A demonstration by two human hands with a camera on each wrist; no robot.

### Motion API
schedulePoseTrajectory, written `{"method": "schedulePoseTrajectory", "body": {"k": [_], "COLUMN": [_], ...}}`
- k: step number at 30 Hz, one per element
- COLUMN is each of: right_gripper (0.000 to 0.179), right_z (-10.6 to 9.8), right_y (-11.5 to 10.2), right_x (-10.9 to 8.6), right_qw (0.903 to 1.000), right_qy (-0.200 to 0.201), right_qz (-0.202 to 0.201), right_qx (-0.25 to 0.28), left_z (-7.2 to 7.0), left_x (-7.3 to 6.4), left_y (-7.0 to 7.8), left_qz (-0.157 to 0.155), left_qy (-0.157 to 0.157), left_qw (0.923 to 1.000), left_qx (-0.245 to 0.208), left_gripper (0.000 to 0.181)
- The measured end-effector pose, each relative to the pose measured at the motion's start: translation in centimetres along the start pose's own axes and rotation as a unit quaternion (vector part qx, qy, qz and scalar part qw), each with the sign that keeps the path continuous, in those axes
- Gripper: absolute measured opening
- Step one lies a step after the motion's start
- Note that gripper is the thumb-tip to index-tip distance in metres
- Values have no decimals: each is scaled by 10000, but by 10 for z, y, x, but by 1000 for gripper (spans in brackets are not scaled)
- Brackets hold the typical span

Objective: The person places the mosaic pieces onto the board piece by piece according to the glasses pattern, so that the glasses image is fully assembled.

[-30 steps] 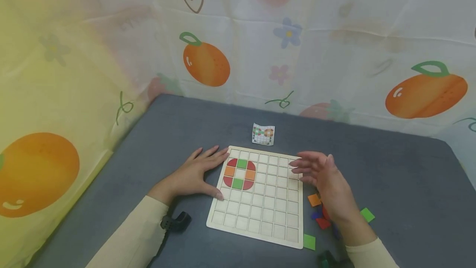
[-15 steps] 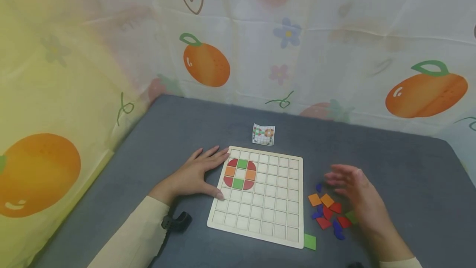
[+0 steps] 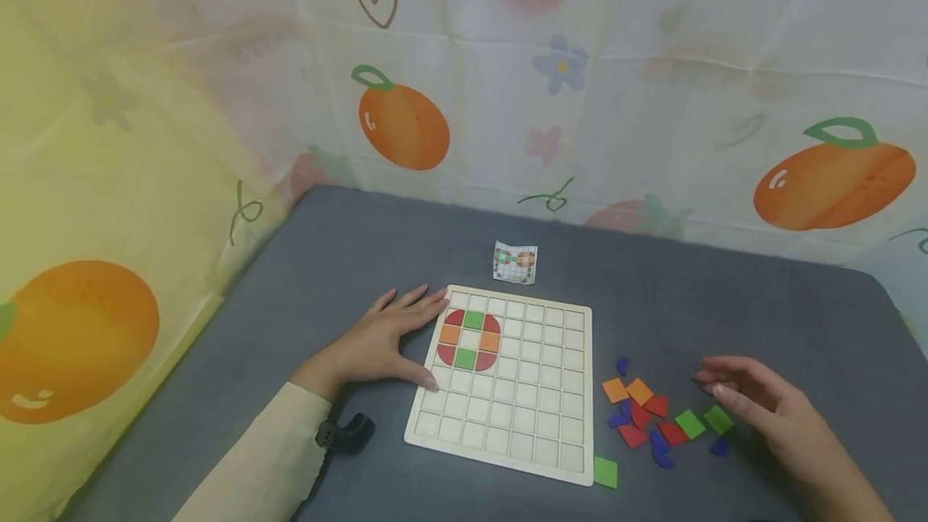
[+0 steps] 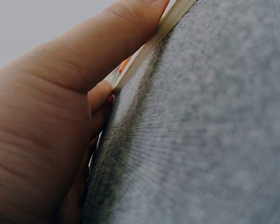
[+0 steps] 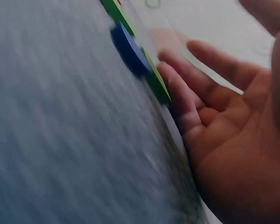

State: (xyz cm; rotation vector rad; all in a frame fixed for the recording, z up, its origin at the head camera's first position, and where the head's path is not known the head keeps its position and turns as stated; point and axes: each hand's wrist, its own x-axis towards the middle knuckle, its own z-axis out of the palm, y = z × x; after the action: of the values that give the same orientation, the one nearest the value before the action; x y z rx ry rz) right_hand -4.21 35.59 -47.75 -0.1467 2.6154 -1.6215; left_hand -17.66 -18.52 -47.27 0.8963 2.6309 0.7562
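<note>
Nearest, a pale sleeve (image 3: 250, 453) is reaching in, with a black strap (image 3: 348, 433) showing at its wrist. A green square (image 3: 606, 473) is lying just beside the near right corner of the wooden board (image 3: 477, 408). The right hand (image 3: 779, 409) is hanging loose, fingers gently bent, beside another green square (image 3: 718, 420); whether they are touching, I cannot tell. Blue, red, orange and green pieces (image 3: 673, 432) are lying scattered between hand and board. The left hand (image 3: 370, 349) is spreading relaxed, thumb and fingertips touching the board's left edge. Farther in, a red, green and orange ring (image 3: 474, 319) is filling the board's far left part. Beyond, a printed card (image 3: 515, 263) is lying on the grey table (image 3: 406, 232), before a fruit-patterned cloth (image 3: 478, 103).
</note>
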Motion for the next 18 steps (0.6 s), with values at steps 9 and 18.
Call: {"method": "schedulePoseTrajectory", "body": {"k": [9,18], "right_gripper": [52,30], "right_z": [-8,-11], "right_y": [-1,-5], "right_x": [-3,-1], "right_qw": [9913,9783], "right_qy": [-536,-531], "right_qz": [732,673], "right_qx": [-948,-1887], "left_z": [0,2], "left_x": [0,0], "left_y": [0,-1], "left_qz": [-36,-26], "left_qy": [-5,66], "left_qw": [10000,10000], "left_qx": [37,51], "left_gripper": [131,130]}}
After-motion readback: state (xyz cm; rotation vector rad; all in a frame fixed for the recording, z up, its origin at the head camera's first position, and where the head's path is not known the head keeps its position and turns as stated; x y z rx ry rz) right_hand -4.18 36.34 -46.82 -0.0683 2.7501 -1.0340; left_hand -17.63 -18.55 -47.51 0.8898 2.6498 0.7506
